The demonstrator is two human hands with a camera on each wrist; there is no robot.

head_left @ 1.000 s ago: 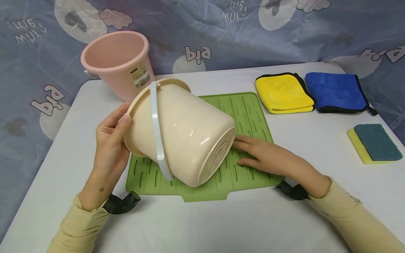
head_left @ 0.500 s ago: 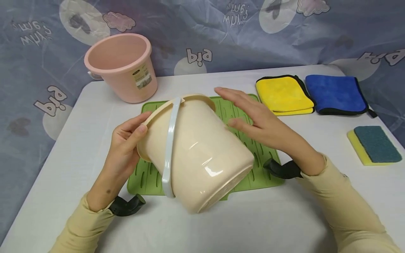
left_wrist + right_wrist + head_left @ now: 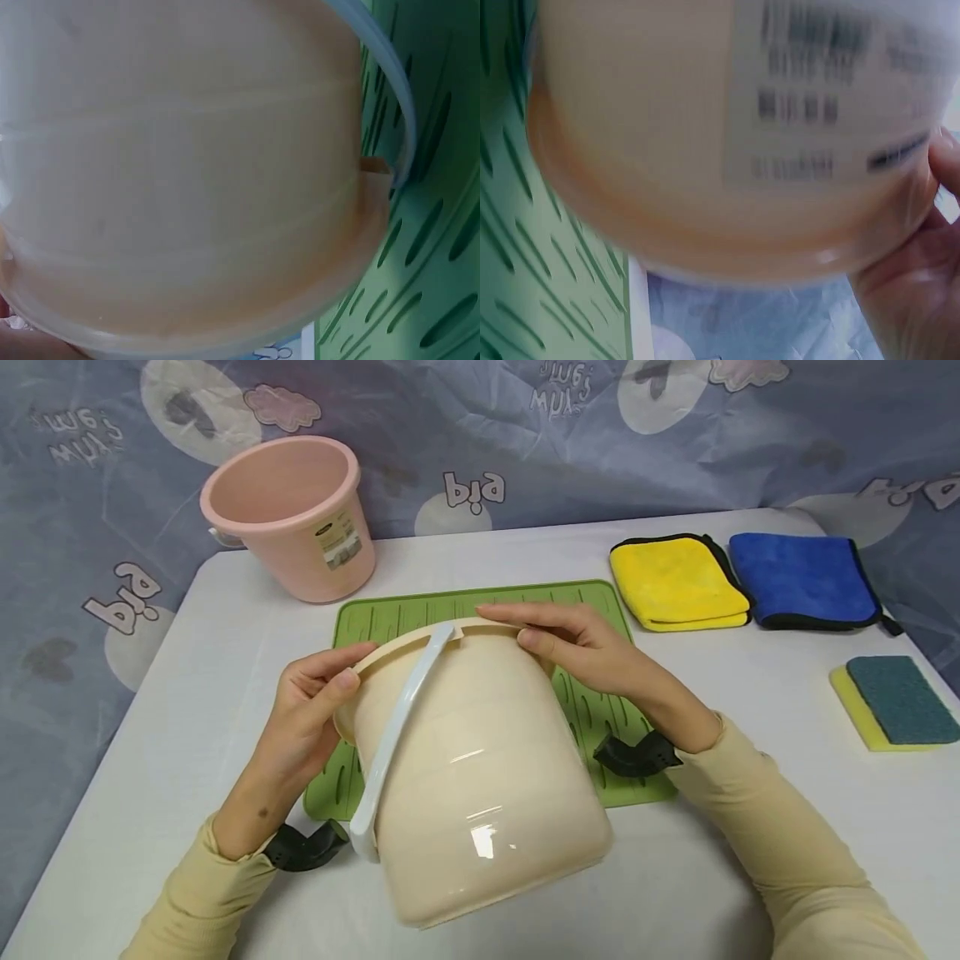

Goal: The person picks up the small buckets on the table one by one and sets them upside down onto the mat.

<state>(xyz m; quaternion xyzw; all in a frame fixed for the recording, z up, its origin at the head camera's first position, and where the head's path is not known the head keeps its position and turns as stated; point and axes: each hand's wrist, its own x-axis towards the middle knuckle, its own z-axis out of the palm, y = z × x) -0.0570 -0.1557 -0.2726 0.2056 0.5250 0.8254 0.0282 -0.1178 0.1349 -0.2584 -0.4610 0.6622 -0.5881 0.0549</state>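
Over the mid. of the green mat (image 3: 412,607) & white tabletop (image 3: 187,710): 1 cream bucket (image 3: 487,760), plastic, glossy, tilted, rim to far side, base twd. the person; base overhangs mat's near edge in head view. Contact below: can't tell.

L. hand (image 3: 315,702): grasps bucket rim (image 3: 408,647) at its l. side, thumb on near face, fingers round the edge. Seen only in part in l. wrist view.

R. hand (image 3: 592,656): also grasps the rim, r. side, thumb on near face, forefinger extended along the top; thumb at rim confirmed in r. wrist view.

Handle (image 3: 405,727), 1, pale blue, attached nr. rim, hangs down l. side of bucket. Label (image 3: 802,97), 1, w/ barcode, on bucket's r. wall; print blurred.

Mat: ribbed, slotted, flat on tabletop, partly hidden by bucket.

Pink bucket (image 3: 330,518), 1, upright, rear l. of tabletop, beyond mat; printed sticker (image 3: 337,539) on side.

Cloths, 2, folded, black-edged, rear r.: yellow cloth (image 3: 675,581) nr. mat's far r. corner; blue cloth (image 3: 802,578) just beside it, to r.

Sponge (image 3: 900,702), 1, yellow w/ green scourer face up, far r., nearer than blue cloth.

Backdrop (image 3: 450,427): blue-grey, printed, behind tabletop.
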